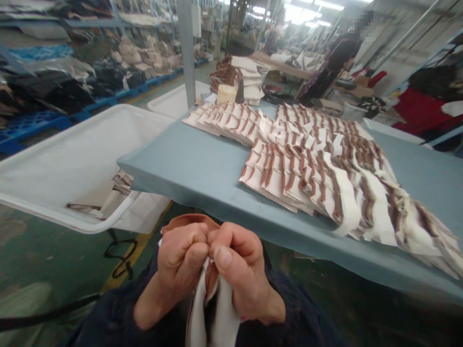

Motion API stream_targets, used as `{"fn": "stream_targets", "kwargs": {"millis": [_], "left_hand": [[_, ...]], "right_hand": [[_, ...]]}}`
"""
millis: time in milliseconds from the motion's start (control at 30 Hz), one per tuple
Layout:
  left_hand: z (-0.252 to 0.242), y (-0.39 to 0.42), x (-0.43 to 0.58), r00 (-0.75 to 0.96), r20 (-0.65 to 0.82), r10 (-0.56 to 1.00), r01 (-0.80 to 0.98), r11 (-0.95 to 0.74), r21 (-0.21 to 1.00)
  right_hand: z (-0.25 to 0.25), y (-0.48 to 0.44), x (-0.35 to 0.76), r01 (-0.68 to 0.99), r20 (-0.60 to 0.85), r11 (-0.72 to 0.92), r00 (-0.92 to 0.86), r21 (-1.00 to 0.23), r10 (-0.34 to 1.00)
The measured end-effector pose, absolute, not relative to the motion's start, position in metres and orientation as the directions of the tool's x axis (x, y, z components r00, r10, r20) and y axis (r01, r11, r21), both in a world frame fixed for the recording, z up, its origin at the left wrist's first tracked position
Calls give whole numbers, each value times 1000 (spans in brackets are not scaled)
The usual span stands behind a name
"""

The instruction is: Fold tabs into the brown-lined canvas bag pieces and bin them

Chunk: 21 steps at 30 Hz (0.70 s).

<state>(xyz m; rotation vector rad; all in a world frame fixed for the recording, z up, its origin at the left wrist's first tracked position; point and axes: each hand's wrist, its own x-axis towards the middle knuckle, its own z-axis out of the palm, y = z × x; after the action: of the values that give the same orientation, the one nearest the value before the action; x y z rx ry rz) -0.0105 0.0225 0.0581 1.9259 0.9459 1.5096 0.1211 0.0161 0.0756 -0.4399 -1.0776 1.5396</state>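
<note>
Close in front of my body, my left hand (183,258) and my right hand (240,267) press together, thumbs and curled fingers pinching one folded fabric piece (226,308). The piece is white on the faces hanging below my hands, with brown showing in the fold between them. More brown material bulges out beyond my knuckles. My fingers hide the exact spot being gripped. Past my hands, the blue-grey covered table (202,178) bears overlapping rows of similar white and brown pieces (282,168), with loose white strips (343,193) lying across some of them.
Left of the table stands a large white bin (72,149) with a few pieces inside. A metal post (186,53) rises at the table's far left corner, near a stack of folded pieces (249,77). Blue pallets (32,125) line the left. Another person (333,62) is beyond the table.
</note>
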Motion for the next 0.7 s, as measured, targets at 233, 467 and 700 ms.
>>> {"fn": "stream_targets", "kwargs": {"millis": [233, 467, 700], "left_hand": [[64, 42, -42, 255, 681, 686, 180, -726, 664], [94, 36, -57, 539, 464, 703, 362, -690, 626], [95, 30, -52, 610, 368, 702, 364, -660, 657]], "right_hand": [[82, 38, 169, -115, 108, 41, -674, -993, 731], [100, 46, 185, 232, 230, 528, -708, -817, 668], [101, 40, 188, 244, 321, 626, -690, -741, 648]]}}
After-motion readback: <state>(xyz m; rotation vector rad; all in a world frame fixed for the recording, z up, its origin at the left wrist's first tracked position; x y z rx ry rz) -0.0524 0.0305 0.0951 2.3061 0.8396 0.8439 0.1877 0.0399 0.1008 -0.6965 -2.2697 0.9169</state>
